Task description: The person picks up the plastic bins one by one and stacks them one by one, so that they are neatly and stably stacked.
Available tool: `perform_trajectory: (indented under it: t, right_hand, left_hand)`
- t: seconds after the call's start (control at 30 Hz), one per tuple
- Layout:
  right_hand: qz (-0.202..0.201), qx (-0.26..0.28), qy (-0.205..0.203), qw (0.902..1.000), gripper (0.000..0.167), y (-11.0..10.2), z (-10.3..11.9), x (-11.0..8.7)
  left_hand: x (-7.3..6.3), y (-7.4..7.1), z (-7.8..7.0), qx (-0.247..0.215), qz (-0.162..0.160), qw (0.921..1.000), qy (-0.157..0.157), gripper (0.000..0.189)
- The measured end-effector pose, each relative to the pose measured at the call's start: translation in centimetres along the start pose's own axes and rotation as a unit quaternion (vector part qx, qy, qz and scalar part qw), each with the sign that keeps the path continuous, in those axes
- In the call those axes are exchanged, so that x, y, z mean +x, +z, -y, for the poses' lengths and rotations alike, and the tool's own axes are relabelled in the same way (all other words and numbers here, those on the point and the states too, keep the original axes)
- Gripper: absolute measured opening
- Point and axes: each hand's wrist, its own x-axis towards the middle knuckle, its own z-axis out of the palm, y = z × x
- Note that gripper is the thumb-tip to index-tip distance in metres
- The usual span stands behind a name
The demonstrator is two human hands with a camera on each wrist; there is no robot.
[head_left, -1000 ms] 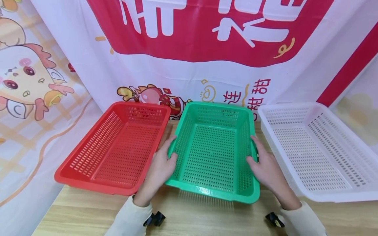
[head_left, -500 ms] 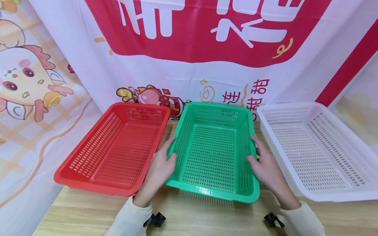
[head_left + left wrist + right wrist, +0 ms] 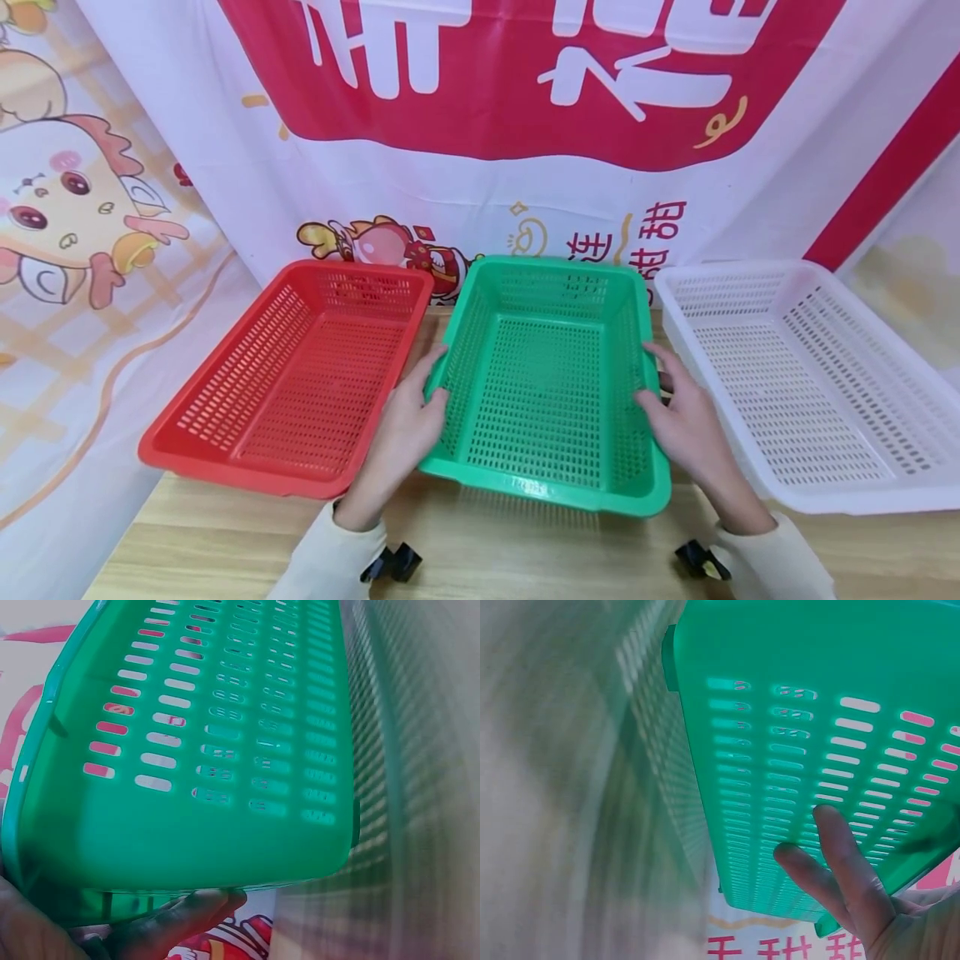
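A green plastic basket (image 3: 543, 493) with perforated walls and floor lies between my two hands in the head view, with nothing in it. My left hand (image 3: 408, 417) grips its left rim, thumb over the inside edge. On the opposite side my right hand (image 3: 684, 425) holds the right rim, thumb inside. From the right wrist, fingers (image 3: 847, 870) spread under the rim along the slotted outer wall. The left wrist view shows dark fingers (image 3: 180, 919) by the basket's end, partly hidden by it.
To the left stands a red basket (image 3: 247, 477), close beside my left hand. A white basket (image 3: 757, 467) is on the right, near my right hand. All are on a wooden table (image 3: 480, 567). A printed cloth (image 3: 480, 179) hangs behind them.
The green basket's right side has shifted slightly to the right, and my right hand has moved along with it. My left hand has stayed nearly in place; the red and white baskets have not moved.
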Motion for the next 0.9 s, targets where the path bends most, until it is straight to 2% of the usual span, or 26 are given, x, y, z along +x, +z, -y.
perform_trajectory:
  t: [0.33,0.6,0.9]
  right_hand:
    - [-0.022,-0.002,-0.02,0.9996,0.066,-1.1,1.7,-0.7]
    - [-0.035,0.0,-0.036,0.9987,0.064,-1.8,3.0,-0.9]
    - [-0.023,0.015,-0.034,0.999,0.062,-2.4,4.3,-1.0]
  left_hand:
    - [-0.8,-1.6,-1.3,-0.038,0.021,0.9991,0.003,0.059]
    - [-1.3,-3.1,-1.7,-0.06,0.039,0.9974,0.0,0.061]
    - [-1.8,-5.3,-2.5,-0.07,0.044,0.9966,-0.002,0.064]
